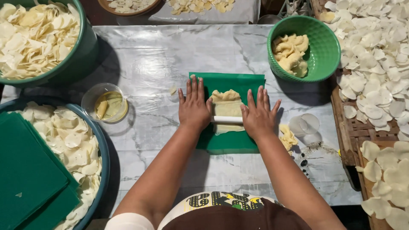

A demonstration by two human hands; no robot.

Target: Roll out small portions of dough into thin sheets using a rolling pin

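Pressing down with both palms, the person has a white rolling pin (227, 119) under the left hand (194, 106) and the right hand (258, 114), each hand resting flat on one end of it. The fingers (195, 87) of both hands are stretched out straight and slightly spread, pointing away from the body; they pinch nothing, and the pin sits beneath the heels of the hands.

Between the two hands lies a sheet of pale dough (226, 106) on a green plastic sheet (230, 142), which lies on the marble-patterned bench (153, 55). The dough runs from just past the fingertips back under the pin, with its far edge thicker and ruffled.

By its look the dough is soft, light and easily torn once thin, and probably a little tacky. It seems best lifted by an edge, or carried on the green sheet rather than pinched in the middle. The pin looks stiff and smooth, so it is best governed from its ends.

Beyond the right fingers stands a green basket (324, 51) holding dough lumps (291, 52). Left of the left fingers sits a small clear cup (103, 102) of yellowish liquid. Close to the right wrist lie dough scraps (288, 137) and a clear round cutter (304, 124).
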